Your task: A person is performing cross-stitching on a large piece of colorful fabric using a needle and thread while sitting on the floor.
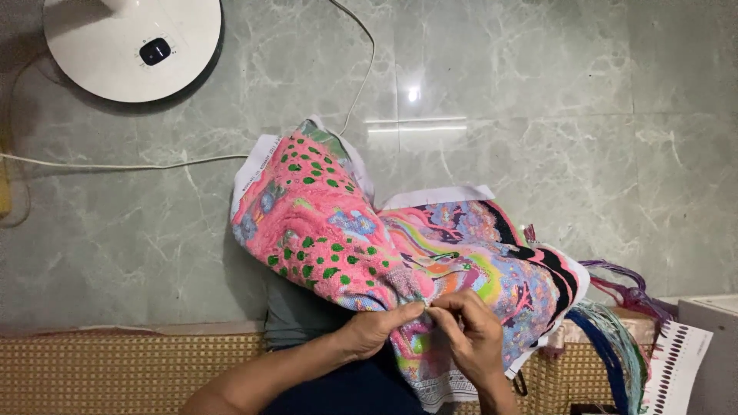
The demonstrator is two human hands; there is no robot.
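Presently: cross-stitch canvas (369, 246), draped over the lap, mostly filled with colour. Left hand (377, 329) pinches the cloth; right hand (470, 332), fingertips together, apparently on a needle. Bare border below them remains.

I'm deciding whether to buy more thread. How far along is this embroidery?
Most of the cloth already looks filled with colour: pink, green and rainbow bands. The left hand and right hand pinch it at the near edge. A white border remains bare. Thread bundles hang at the right.
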